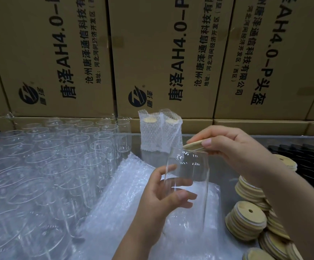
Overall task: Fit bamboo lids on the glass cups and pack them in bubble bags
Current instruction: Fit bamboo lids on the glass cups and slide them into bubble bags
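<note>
Two packed cups [160, 132] stand upright at the far edge of the table [293, 140], each in a bubble bag with its lid showing through the top. They appear set back there to keep finished work apart from stock.

Unpacked glass cups [58, 166] fill the left side of the table in rows. A loose pile of bubble bags [129, 184] lies near the front edge at the middle. Stacks of bamboo lids [246, 220] sit toward the near right corner, within short reach of the lid hand. Printed cardboard cartons [152, 53] form the wall behind.

The cup in work [188, 184] is held upright above the bubble bags. The left hand [163, 199] grips its body, fingers and thumb curled round the glass, evidently to steady it against the push from above.

The right hand [227, 145] pinches a bamboo lid [195, 144] by its edge, thumb and fingers close together. This lid is tilted at the far right of the rim. Whether it touches the glass cannot be told.

Judgement: lid fitting is in hand, bagging not yet begun for this cup.
</note>
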